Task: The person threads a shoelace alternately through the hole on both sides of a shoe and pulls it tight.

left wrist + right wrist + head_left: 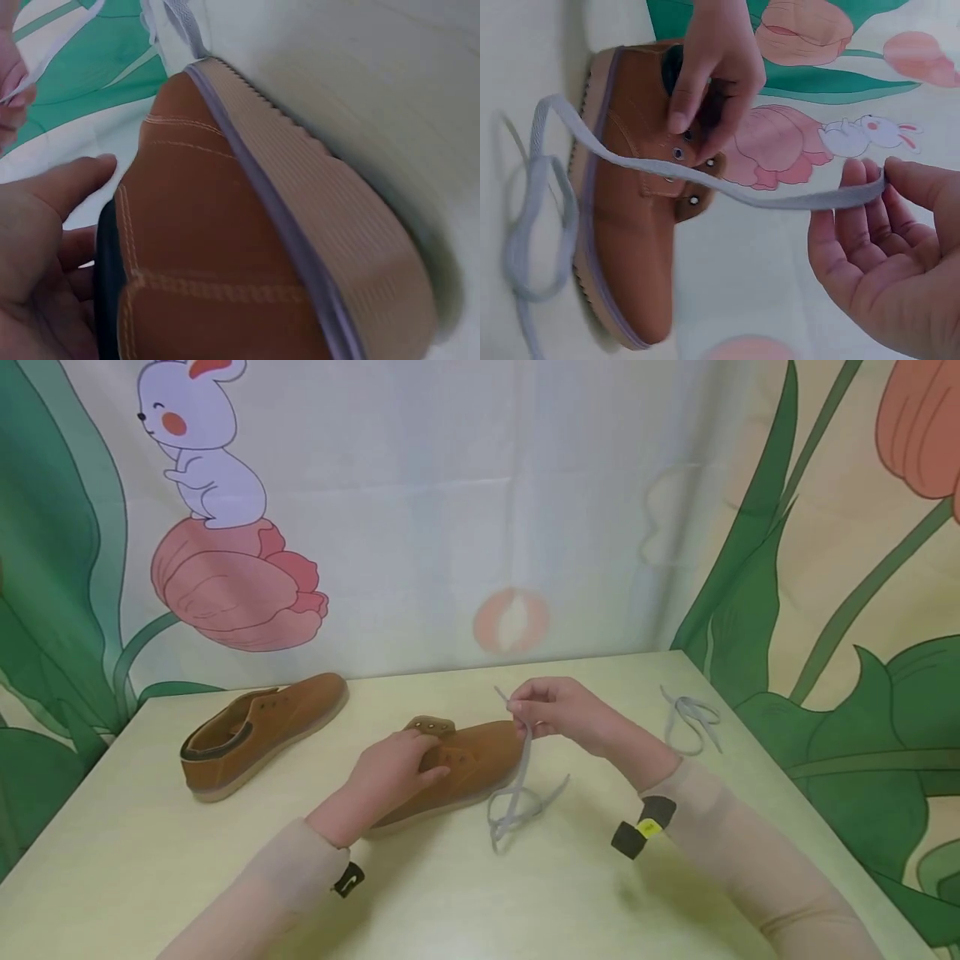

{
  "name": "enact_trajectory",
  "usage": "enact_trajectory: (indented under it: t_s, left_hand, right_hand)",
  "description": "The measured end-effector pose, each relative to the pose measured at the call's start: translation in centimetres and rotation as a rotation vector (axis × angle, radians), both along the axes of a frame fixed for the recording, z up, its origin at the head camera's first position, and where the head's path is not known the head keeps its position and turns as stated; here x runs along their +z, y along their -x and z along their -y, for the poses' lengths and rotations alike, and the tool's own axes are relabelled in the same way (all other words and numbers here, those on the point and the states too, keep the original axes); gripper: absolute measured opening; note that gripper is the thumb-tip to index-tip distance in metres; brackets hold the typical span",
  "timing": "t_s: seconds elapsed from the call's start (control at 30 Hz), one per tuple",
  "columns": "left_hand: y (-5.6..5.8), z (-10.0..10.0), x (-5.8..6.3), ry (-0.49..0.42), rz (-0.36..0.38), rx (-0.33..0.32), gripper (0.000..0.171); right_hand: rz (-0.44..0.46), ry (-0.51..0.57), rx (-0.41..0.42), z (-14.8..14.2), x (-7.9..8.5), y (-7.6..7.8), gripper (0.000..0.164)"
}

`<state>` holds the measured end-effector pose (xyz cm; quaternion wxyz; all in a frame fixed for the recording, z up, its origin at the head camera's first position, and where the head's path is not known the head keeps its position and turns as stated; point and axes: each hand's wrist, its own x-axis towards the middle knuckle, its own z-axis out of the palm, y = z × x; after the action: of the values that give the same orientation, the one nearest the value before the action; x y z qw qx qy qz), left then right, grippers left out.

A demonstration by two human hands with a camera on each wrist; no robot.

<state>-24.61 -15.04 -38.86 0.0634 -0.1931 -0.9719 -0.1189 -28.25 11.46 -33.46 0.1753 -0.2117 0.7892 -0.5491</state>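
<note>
A brown lace-up shoe (487,752) without a lace through its visible eyelets stands mid-table, toe pointing right. Over its opening lies my left hand (395,768), thumb by the near eyelet flap and fingers reaching into the opening; the right wrist view shows this hand (718,71) holding the shoe there. Between thumb and fingertips, my right hand (558,714) pinches a flat grey shoelace (525,760) close to one end, above the toe. From the pinch the lace (780,201) runs down in front of the shoe to loose loops on the table.
A second brown shoe (281,727) stands at the back left, toe towards the back right. Another grey shoelace (693,714) lies in a loose bundle near the table's right edge. Behind the pale table (450,910) hangs a printed curtain (420,527).
</note>
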Motion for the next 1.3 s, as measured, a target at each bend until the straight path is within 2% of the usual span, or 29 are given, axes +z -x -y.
enact_trajectory:
  t_s: [0.1,0.17,0.3,0.4,0.67,0.93,1.3]
  left_hand:
    - [0.2,-0.4,0.4,-0.008,-0.004,0.001,0.027]
    - [0.4,-0.6,0.5,-0.035,0.008,0.008,0.023]
    - [0.6,-0.9,0.7,-0.093,0.039,0.016,0.019]
    - [0.7,-1.1,0.8,-0.125,0.038,0.016,0.018]
    - [0.7,-1.3,0.5,-0.165,0.024,0.023,0.016]
    - [0.6,-1.3,0.5,-0.164,0.01,0.013,0.016]
    - [0.1,-1.4,0.3,-0.177,0.041,0.025,0.017]
  right_hand:
    - [-0.083,-0.02,-0.017,0.5,0.3,-0.3,0.015]
    - [-0.163,-0.077,-0.019,1.0,0.0,-0.7,0.017]
    - [-0.304,-0.206,-0.025,1.9,-1.5,-1.6,0.016]
    - [-0.347,-0.266,-0.029,2.5,-2.9,-1.9,0.015]
    - [-0.361,-0.338,-0.001,4.1,-5.7,-1.2,0.013]
    - [-0.364,-0.335,0.004,5.1,-6.7,-0.8,0.013]
    - [-0.339,-0.344,-0.032,5.7,-7.7,-0.9,0.012]
